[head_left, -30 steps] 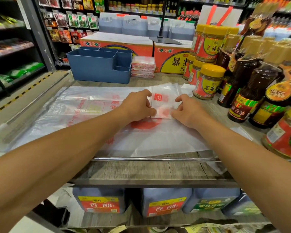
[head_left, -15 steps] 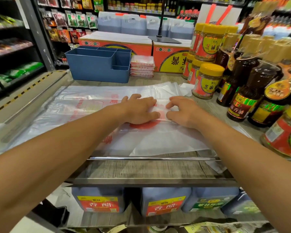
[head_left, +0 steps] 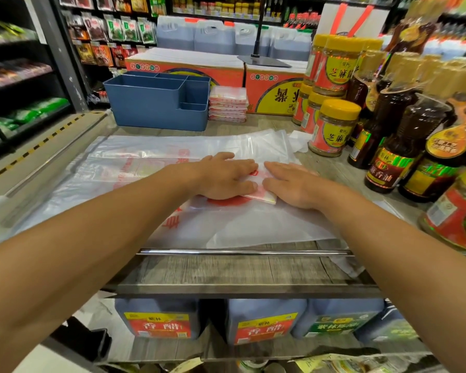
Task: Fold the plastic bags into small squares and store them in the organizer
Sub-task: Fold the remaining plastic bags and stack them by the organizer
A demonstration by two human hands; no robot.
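Both hands lie flat, fingers straight, pressing a folded plastic bag (head_left: 261, 193) down onto a spread of unfolded plastic bags (head_left: 226, 224); neither hand curls round anything. The left hand (head_left: 223, 176) covers the left part of the folded bag, the right hand (head_left: 291, 185) its right part, fingertips nearly meeting over it. Only a narrow strip and the near corner of the folded bag show between the hands, white with red print. The unfolded bags cover most of the wooden shelf top (head_left: 226, 267), short of the metal rail (head_left: 242, 252) at its near edge. The blue organizer (head_left: 156, 103) stands beyond the folded bag and to its left, well apart, compartments open upward; what lies inside cannot be seen. Just right of the organizer, touching or nearly so, sits a stack of folded bags (head_left: 228, 105). Right of the folded bag stand yellow-lidded jars (head_left: 331, 127) and dark sauce bottles (head_left: 404, 141). Below the shelf top, large jugs (head_left: 264, 321) stand in a row.
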